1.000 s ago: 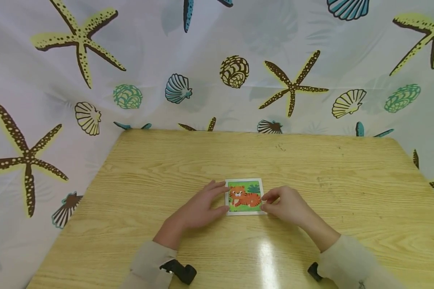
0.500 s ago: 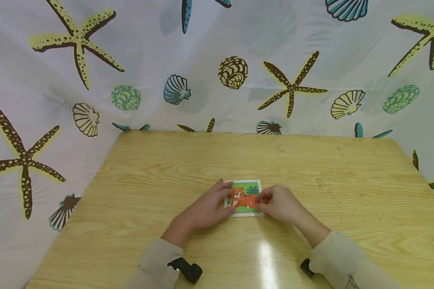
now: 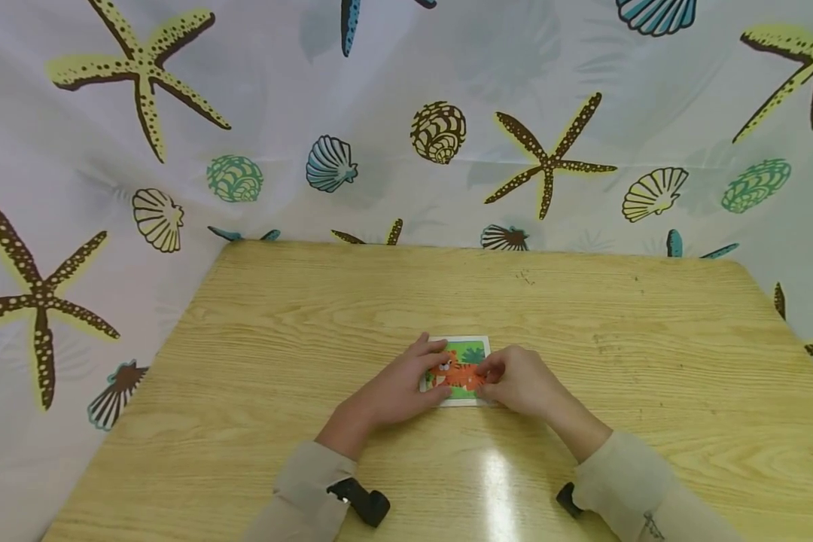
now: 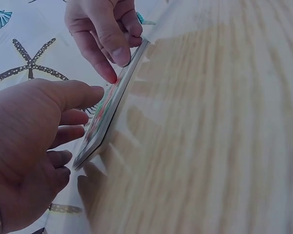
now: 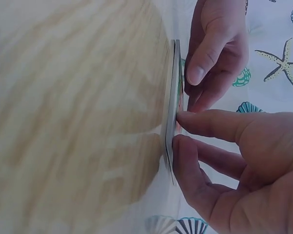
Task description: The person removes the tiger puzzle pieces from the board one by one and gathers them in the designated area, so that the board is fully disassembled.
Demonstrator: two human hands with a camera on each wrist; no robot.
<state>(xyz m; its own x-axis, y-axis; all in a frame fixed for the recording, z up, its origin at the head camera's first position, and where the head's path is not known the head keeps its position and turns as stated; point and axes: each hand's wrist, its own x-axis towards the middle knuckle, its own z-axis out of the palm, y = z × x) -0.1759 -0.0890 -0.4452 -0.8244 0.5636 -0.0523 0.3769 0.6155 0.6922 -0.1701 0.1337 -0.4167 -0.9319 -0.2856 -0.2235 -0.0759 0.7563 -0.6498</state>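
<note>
A small square board (image 3: 473, 354) with a white border, bearing a picture of an orange tiger on green, lies flat on the table. Its edge (image 5: 171, 122) shows as two thin layers in the right wrist view. My left hand (image 3: 406, 380) reaches over its left part, fingers spread and thumb apart, covering some of the tiger. From the other side my right hand (image 3: 523, 380) has thumb and index fingertips down on the picture, a small gap between them; its other fingers are curled. I cannot tell whether those two tips pinch any part of the picture.
The board rests on a light wood table (image 3: 312, 301). A white cloth (image 3: 379, 75) printed with starfish and shells hangs behind it and along both sides. Each beige sleeve has a black wrist mount, such as the left one (image 3: 366, 504).
My left hand has shifted right, further over the picture. The right hand has moved slightly left, its fingertips passing from the right border onto the tiger. The board stays nearly in place.
</note>
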